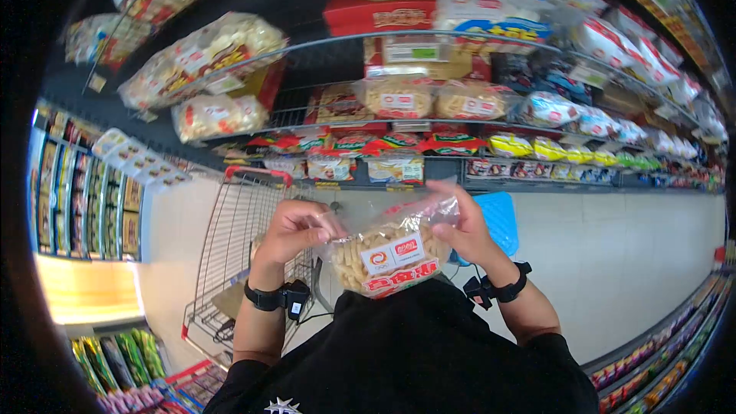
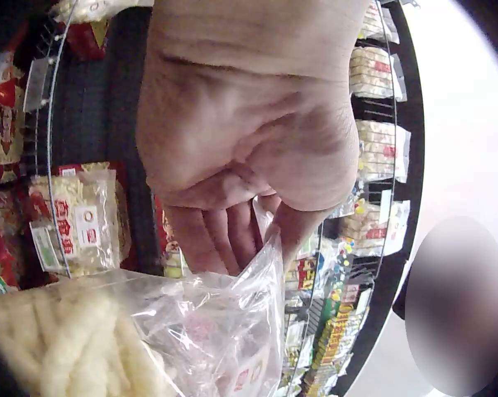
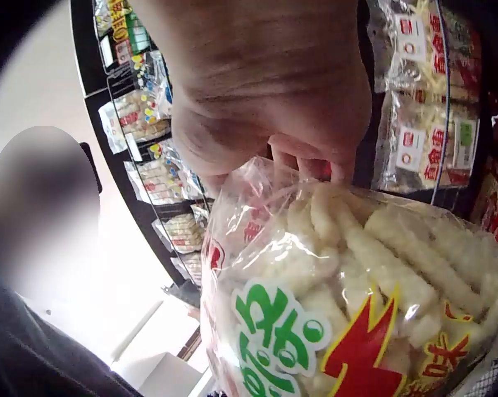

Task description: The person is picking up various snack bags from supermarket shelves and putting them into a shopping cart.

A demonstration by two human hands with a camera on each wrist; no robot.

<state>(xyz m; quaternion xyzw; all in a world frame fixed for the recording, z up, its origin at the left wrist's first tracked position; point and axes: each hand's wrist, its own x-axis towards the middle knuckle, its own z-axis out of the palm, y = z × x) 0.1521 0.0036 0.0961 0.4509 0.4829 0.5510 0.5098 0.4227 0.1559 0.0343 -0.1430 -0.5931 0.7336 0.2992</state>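
A clear plastic bag of pale stick-shaped puffed snacks (image 1: pixel 354 270) is held up in front of the chest, with a white and red label on the side toward the head camera. My left hand (image 1: pixel 290 228) pinches its upper left corner; the left wrist view shows loose clear film (image 2: pixel 224 331) bunched between thumb and fingers. At the opposite upper corner my right hand (image 1: pixel 466 231) grips the bag. Green and red print (image 3: pixel 286 335) marks the side facing the right wrist camera, where the fingertips are partly hidden behind the plastic.
Ahead run wire shelves (image 1: pixel 307 119) stocked with snack bags (image 1: pixel 399 98) and red boxes (image 1: pixel 383 1). A shopping cart (image 1: pixel 222 249) stands on the left, close to the left forearm. Beyond the right hand is a blue plastic object (image 1: pixel 498 222) on the pale floor.
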